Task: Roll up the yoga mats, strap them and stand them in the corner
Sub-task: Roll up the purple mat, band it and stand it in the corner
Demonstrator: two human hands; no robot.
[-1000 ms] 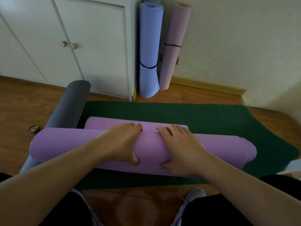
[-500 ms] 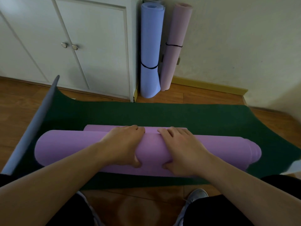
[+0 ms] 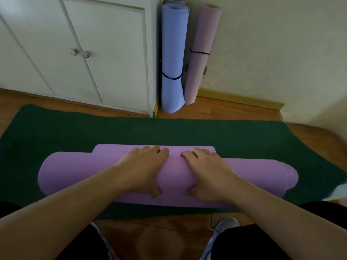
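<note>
Step in hand: rolling. The purple mat (image 3: 169, 177) lies crosswise on the flat green mat (image 3: 187, 132), nearly all rolled; a short flap remains at its far side.
Left hand (image 3: 142, 169): grip curled over the roll, fingers across the top, thumb on the near side.
Right hand (image 3: 208, 171): same hold, just beside the left.
Next move (judged): roll over the last flap, hold the roll tight, then strap it; no loose strap is in view.
Corner: the blue mat (image 3: 173, 53) and the pink mat (image 3: 202, 53) stand upright, each banded, beside the white cabinet (image 3: 105, 53).
Containers: cabinet doors closed; contents hidden.
</note>
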